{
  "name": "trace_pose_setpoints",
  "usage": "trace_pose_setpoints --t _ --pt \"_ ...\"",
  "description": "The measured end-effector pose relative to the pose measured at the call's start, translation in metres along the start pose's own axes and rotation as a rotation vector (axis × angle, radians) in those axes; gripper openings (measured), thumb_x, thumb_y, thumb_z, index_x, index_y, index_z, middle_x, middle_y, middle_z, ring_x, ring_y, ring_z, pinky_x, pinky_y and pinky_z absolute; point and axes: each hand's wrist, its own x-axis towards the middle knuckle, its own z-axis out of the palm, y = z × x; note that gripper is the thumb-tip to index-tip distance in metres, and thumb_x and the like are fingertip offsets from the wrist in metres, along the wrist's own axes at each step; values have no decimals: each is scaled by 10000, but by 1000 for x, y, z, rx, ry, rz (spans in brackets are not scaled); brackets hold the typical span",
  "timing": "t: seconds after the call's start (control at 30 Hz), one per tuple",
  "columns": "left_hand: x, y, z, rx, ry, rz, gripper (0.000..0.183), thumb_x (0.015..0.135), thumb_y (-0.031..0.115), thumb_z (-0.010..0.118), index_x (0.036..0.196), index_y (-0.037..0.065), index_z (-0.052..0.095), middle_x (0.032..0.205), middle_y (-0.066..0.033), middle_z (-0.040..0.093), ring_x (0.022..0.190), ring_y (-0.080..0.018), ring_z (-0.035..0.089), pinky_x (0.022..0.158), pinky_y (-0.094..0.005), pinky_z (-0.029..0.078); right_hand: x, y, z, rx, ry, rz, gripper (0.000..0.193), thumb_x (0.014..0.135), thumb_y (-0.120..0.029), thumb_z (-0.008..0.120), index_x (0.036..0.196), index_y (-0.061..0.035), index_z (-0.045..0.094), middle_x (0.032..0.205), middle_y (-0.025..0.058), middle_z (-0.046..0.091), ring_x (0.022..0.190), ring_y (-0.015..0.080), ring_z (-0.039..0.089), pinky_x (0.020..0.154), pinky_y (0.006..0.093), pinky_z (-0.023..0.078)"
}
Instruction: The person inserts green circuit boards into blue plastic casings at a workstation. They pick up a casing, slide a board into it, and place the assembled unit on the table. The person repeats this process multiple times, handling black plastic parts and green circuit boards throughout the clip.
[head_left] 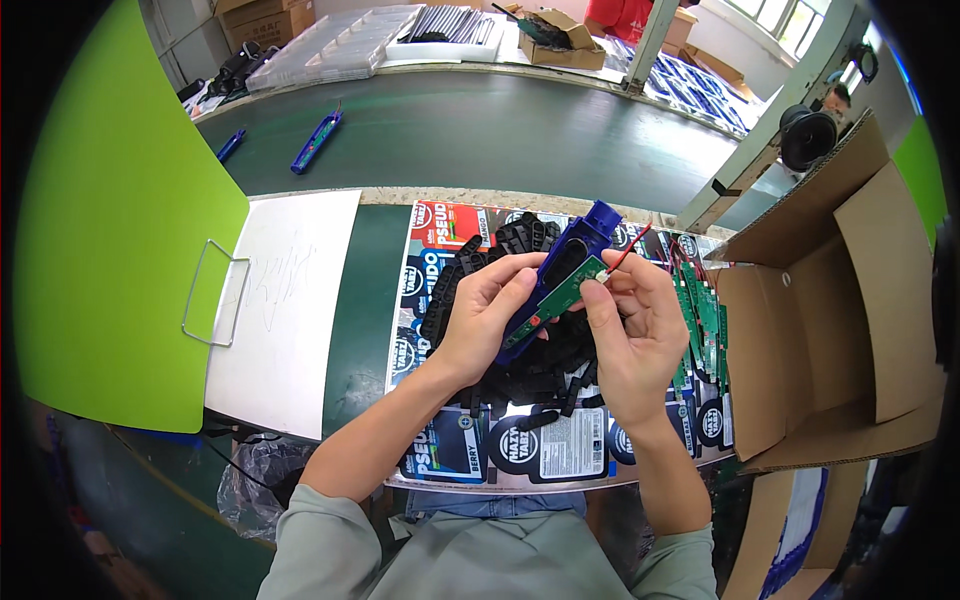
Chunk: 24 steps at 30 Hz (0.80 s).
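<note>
My left hand (478, 318) is closed around a long blue plastic housing (597, 222), which is tilted up to the right in front of me. A narrow green circuit board (556, 300) lies along the housing's open side, partly over a black insert (568, 258). My right hand (640, 335) pinches the upper end of that board, where a red wire (632, 243) sticks out. I cannot tell whether the board is seated in the housing. Beneath my hands is a heap of small black plastic parts (525, 385). More green circuit boards (708, 325) lie to the right.
A printed sheet (440, 440) covers the work surface. At right an open cardboard box (800, 350) faces me; at left are white paper (275, 300) and a bright green panel (120, 230). Blue units (317, 143) lie on the conveyor belt (450, 130) ahead. A person in red (615, 18) is beyond.
</note>
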Motion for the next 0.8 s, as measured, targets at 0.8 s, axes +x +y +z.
trace_pose_setpoints --t 0.8 --pt "0 0 1 -25 40 -6 338 1095 239 544 1311 8 667 997 -61 730 810 -81 679 655 -257 590 -1 2 -4 -8 -92 20 244 978 35 672 1216 63 628 971 121 717 828 151 726 769 270 579"
